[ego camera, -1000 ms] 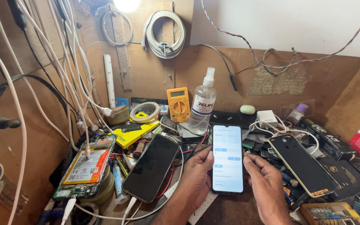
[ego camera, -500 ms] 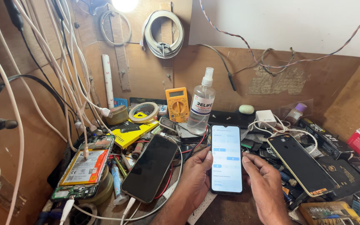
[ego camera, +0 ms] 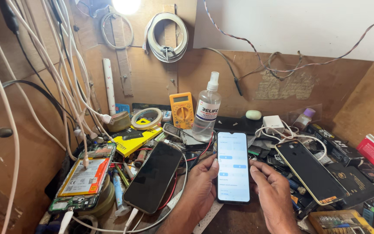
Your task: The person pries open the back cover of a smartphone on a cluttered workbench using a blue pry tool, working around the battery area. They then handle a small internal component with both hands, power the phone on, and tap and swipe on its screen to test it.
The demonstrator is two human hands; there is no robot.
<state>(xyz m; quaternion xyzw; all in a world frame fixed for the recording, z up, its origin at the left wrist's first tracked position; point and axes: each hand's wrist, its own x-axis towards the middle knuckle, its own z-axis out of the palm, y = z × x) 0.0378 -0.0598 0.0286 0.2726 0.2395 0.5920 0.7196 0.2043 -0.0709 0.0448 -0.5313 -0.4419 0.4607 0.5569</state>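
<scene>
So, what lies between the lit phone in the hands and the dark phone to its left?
In the head view, the left hand fills most of that stretch between the lit phone and the dark phone; red wires and a white cable also cross there.

Both forearms reach in from the bottom edge, palms turned toward each other: the left hand lies curled with its thumb stretched to the right, while the right hand rests knuckles up, fingers loosely bent, index fingertip pointing left.
</scene>
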